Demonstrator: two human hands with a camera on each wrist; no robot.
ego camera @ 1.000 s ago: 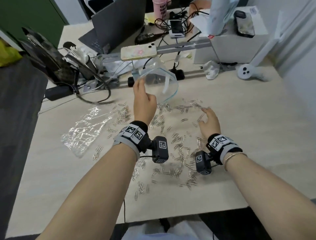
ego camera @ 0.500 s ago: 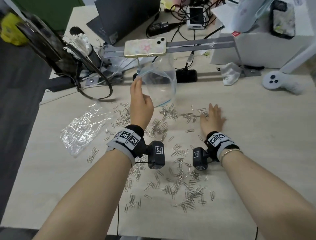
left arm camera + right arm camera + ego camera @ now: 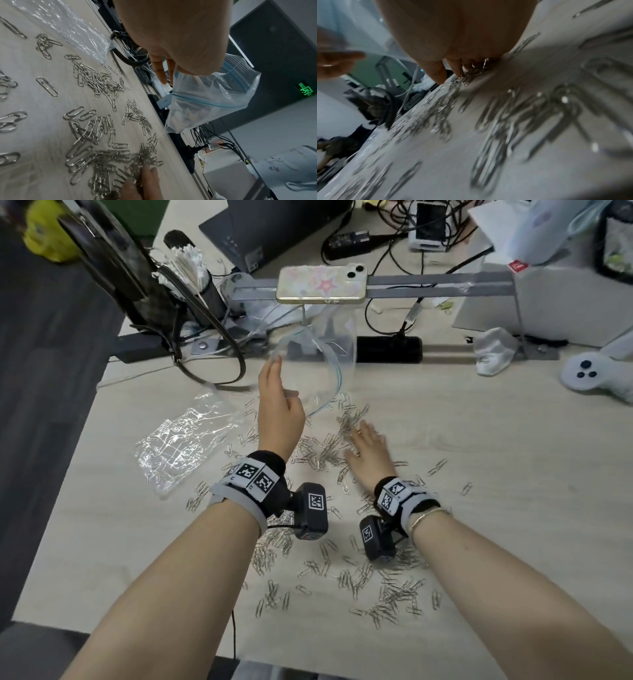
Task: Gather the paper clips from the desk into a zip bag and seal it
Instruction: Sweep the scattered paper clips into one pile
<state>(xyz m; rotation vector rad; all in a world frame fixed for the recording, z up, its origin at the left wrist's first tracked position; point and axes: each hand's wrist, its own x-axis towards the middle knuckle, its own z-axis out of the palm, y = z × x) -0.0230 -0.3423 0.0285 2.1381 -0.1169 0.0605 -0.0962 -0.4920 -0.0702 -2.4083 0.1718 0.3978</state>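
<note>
The right hand has slid left into the clips, fingers spread flat on the worktop. The left hand pinches the bag rim, mouth gaping just above them.

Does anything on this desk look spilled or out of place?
Yes. Paper clips lie scattered loose across the desk, as if spilled. A crumpled clear wrapper lies flat at their left edge.

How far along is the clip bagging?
Early. Done: the zip bag is held open above the desk in the left hand; no clips are visible inside. In hand: the right hand rakes a pile of paper clips beneath it. Left: nearly all clips, then sealing.
</note>
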